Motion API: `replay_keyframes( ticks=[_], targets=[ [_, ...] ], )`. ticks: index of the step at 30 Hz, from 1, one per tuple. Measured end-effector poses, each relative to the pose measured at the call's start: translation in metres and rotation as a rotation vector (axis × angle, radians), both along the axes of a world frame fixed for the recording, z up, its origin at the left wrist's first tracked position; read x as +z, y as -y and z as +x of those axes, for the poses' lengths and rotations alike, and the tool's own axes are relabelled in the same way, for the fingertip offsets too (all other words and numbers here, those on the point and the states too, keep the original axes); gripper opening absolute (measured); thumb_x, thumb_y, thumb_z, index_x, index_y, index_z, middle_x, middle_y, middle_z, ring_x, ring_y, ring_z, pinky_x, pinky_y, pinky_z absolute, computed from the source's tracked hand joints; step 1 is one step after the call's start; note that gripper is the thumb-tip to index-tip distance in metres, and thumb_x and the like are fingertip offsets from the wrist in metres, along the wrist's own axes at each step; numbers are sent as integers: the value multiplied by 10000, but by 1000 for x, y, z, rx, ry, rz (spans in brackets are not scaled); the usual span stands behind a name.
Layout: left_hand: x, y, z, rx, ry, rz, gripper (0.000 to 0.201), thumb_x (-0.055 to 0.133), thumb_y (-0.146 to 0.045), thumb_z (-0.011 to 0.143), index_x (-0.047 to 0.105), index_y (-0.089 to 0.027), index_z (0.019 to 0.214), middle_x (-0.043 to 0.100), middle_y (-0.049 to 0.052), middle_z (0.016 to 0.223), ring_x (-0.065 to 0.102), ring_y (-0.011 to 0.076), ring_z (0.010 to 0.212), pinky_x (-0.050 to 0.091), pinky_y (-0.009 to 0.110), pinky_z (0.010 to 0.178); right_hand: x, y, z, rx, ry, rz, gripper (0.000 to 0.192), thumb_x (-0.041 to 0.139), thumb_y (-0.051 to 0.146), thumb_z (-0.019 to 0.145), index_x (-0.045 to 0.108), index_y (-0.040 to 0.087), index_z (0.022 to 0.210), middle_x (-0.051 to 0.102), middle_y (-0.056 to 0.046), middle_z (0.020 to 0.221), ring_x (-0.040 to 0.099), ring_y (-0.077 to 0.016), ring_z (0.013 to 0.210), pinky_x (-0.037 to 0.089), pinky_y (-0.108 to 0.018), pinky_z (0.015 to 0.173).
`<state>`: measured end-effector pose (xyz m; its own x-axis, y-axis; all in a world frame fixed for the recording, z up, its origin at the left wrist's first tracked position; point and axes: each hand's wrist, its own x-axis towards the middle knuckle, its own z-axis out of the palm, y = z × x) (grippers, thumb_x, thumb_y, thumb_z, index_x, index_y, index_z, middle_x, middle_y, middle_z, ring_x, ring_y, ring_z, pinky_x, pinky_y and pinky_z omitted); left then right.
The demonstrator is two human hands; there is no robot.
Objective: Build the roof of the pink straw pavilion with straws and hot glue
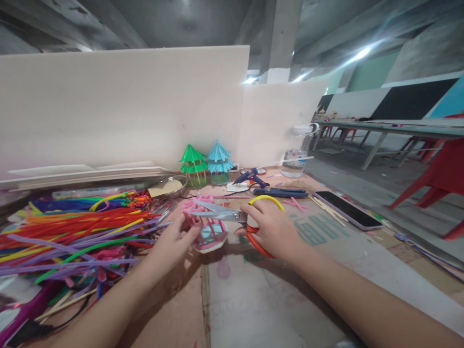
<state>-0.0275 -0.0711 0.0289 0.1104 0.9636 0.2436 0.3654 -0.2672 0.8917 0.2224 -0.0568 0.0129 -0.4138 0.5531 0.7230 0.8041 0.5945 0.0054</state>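
My left hand (184, 233) grips a small pink pavilion model (214, 233) by its left side, tilted so its pale octagonal base faces me. Pink pipe-cleaner pieces form its upper part. In my right hand (270, 224) is a pair of scissors (237, 216), with one yellow and one orange-red handle loop around the fingers. The blades are parted and lie across the pink upper part; whether they touch it I cannot tell. Behind stand a green pavilion model (193, 166) and a blue one (219, 163).
Many coloured pipe cleaners (90, 227) pile up at the left. A glue gun (252, 178), blue pliers (281, 193), a water bottle (295, 152) and a phone (346, 209) lie or stand at the back and right. A pale board (123, 106) rises behind.
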Motion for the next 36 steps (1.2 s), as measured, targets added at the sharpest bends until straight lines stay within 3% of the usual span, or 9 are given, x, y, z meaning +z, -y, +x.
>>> replay_keyframes(
  ticks=[11, 19, 24, 36],
  targets=[
    [6, 5, 8, 32, 1, -14, 290, 704, -477, 744, 651, -205, 830, 691, 24, 809, 644, 219, 776, 502, 298, 701, -3, -2, 0, -24, 10, 1, 355, 609, 483, 912, 674, 166, 1059, 659, -100, 894, 580, -233, 769, 385, -319, 666],
    [4, 7, 10, 27, 83, -22, 260, 694, -459, 743, 655, -225, 848, 699, 23, 819, 654, 220, 810, 524, 299, 711, -2, -2, 1, -21, 1, -10, 396, 609, 500, 913, 665, 165, 1117, 659, -101, 908, 584, -238, 801, 392, -319, 703],
    [6, 2, 7, -19, 106, -72, 258, 707, -446, 710, 685, -219, 830, 704, 34, 810, 653, 236, 855, 522, 317, 761, -1, -2, 1, -18, -21, -15, 413, 621, 509, 903, 670, 159, 1118, 658, -100, 899, 588, -244, 807, 399, -321, 707],
    [14, 8, 14, -18, 196, -186, 329, 748, -464, 620, 680, -210, 819, 725, 41, 830, 672, 231, 806, 542, 301, 672, -2, -3, 1, -3, -7, 13, 372, 631, 489, 904, 674, 158, 1067, 656, -84, 871, 590, -234, 773, 384, -314, 674]
  ],
)
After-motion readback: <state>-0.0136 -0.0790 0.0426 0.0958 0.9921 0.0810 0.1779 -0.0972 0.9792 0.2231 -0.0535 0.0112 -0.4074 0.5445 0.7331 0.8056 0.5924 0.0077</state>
